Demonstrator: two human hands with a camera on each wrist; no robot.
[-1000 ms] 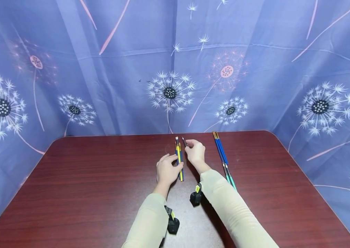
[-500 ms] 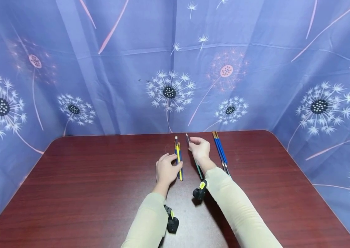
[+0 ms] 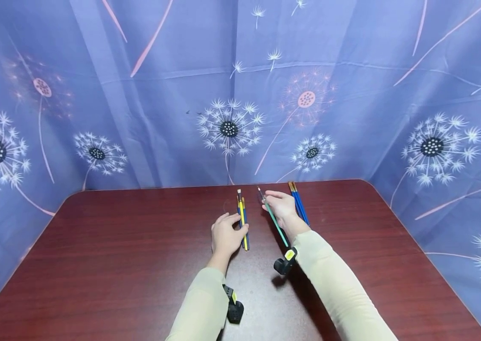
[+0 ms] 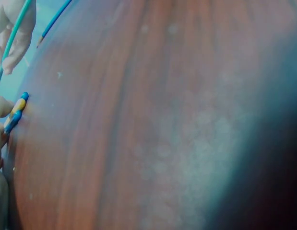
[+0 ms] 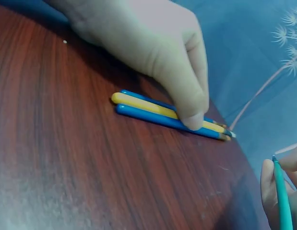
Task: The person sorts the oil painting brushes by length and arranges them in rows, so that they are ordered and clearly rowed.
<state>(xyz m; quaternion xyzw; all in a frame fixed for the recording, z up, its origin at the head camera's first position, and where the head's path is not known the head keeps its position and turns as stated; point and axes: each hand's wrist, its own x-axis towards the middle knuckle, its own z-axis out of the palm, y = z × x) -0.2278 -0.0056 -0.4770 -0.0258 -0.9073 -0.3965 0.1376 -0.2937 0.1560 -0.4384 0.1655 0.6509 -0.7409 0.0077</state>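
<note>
My left hand (image 3: pixel 226 234) pinches a small bundle of paintbrushes at mid-table. A yellow paintbrush (image 5: pixel 143 104) lies on top, between two blue paintbrushes (image 5: pixel 153 119); thumb and fingers grip across the handles, bristles toward the back edge. To the right, my right hand (image 3: pixel 282 208) holds a slim green paintbrush (image 3: pixel 276 222) near its dark ferrule. This brush slants, tip toward the curtain and handle end toward me. The left wrist view catches the green brush at its upper left corner, with the blue and yellow handle ends below.
Two more blue paintbrushes (image 3: pixel 302 208) lie side by side beyond my right hand, their lower ends covered by the wrist. The dark red wooden table (image 3: pixel 129 246) ends at a blue curtain (image 3: pixel 172 118) printed with dandelions.
My right hand has moved right, away from the bundle, and the green brush it holds now shows along its length. The right forearm now covers the green brushes below the blue pair. The left hand keeps its grip.
</note>
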